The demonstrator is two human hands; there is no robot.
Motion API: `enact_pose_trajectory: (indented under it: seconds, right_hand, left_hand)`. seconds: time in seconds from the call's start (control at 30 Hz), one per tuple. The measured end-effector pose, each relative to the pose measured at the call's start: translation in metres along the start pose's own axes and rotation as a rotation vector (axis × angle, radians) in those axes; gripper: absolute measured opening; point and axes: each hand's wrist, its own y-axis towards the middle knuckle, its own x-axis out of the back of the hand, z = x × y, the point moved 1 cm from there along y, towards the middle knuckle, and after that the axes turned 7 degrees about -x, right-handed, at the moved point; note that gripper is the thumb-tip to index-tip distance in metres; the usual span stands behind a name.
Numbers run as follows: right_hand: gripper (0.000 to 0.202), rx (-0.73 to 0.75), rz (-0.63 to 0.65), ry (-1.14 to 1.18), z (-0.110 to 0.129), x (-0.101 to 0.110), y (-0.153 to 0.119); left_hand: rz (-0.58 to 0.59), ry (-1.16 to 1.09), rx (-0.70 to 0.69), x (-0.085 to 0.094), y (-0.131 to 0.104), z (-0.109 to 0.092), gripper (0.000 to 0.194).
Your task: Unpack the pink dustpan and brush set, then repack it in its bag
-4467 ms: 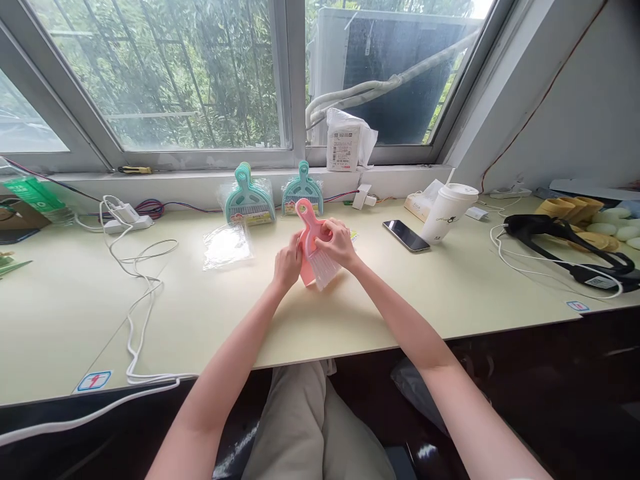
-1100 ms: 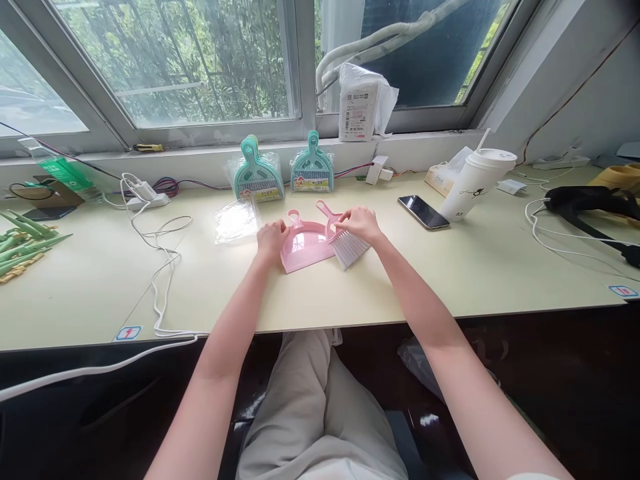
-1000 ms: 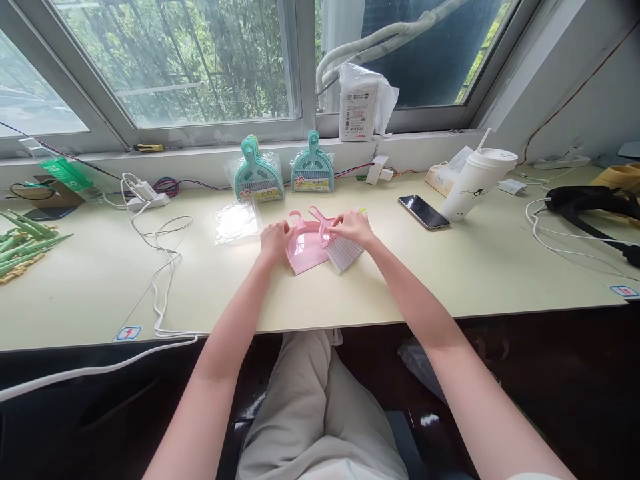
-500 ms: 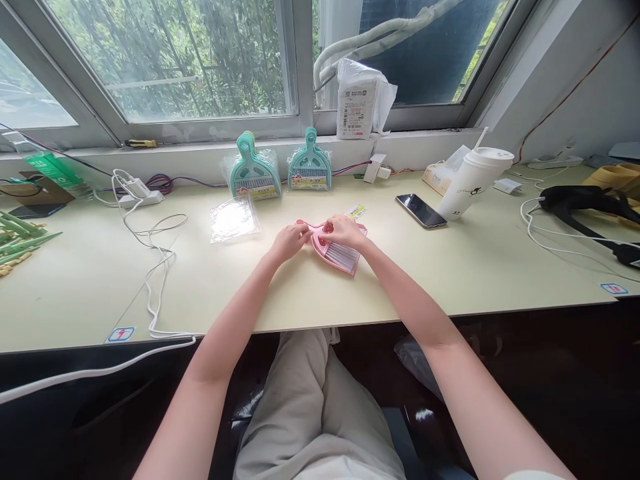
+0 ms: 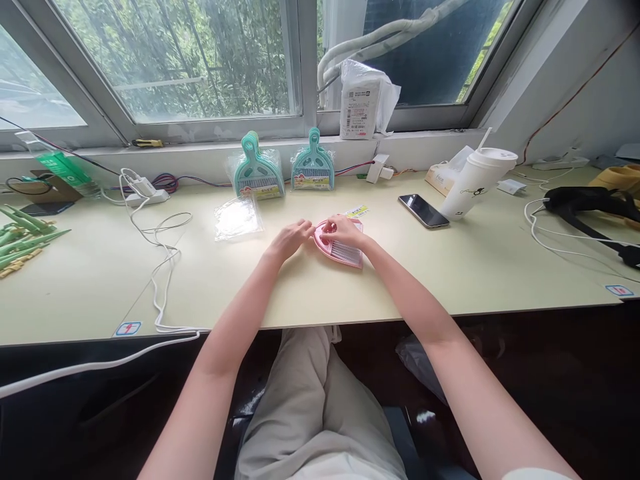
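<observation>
A pink dustpan with a small brush (image 5: 345,253) nested in it lies on the table, bristles toward the right. My left hand (image 5: 294,239) is closed around its handle end, which the fingers mostly hide. Over the upper part, my right hand (image 5: 345,231) has its fingers bent down in a pinch on the pink brush and pan. Just behind that hand lies a yellow printed label card (image 5: 358,211). A clear plastic bag (image 5: 239,219) rests flat to the left of my left hand.
Wrapped green dustpan sets (image 5: 259,175) and another green set (image 5: 313,167) stand against the window ledge. To the right are a phone (image 5: 424,211), a white cup (image 5: 475,183) with a straw and a tissue box (image 5: 440,177). White cables (image 5: 167,267) run across the left side.
The pink dustpan has turned slightly, its bristle end now pointing more to the right. Both hands stay on it. The whole view has shifted a little.
</observation>
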Motion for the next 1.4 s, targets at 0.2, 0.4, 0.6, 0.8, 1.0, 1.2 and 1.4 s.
enact_pose_trajectory:
  seconds: [0.2,0.4,0.6,0.8,1.0,1.2,1.4]
  right_hand:
    - [0.014,-0.011,0.004,-0.014,-0.003,-0.002,0.001]
    - [0.015,-0.027,0.012,0.002,-0.003,-0.002,0.002]
    - [0.011,-0.025,0.037,0.043,-0.001,0.000,0.000]
    - [0.011,-0.045,0.043,0.049,-0.002,0.001,0.001]
    - [0.011,-0.043,0.027,0.035,-0.001,0.000,0.000]
    - [0.010,-0.068,0.049,0.099,-0.001,-0.001,-0.001]
    - [0.011,-0.071,0.057,0.089,-0.001,-0.001,-0.002]
  left_hand:
    - [0.020,-0.054,0.053,-0.003,0.001,-0.003,0.030]
    - [0.039,-0.030,0.077,-0.007,0.004,-0.004,0.030]
    - [0.100,0.052,0.027,-0.007,0.009,-0.008,0.033]
    - [0.106,0.076,0.011,-0.008,0.010,-0.009,0.033]
    - [0.097,0.047,0.005,-0.010,0.012,-0.008,0.033]
    - [0.095,-0.024,0.029,-0.008,0.010,-0.009,0.036]
    - [0.053,-0.126,0.104,-0.006,0.007,-0.011,0.033]
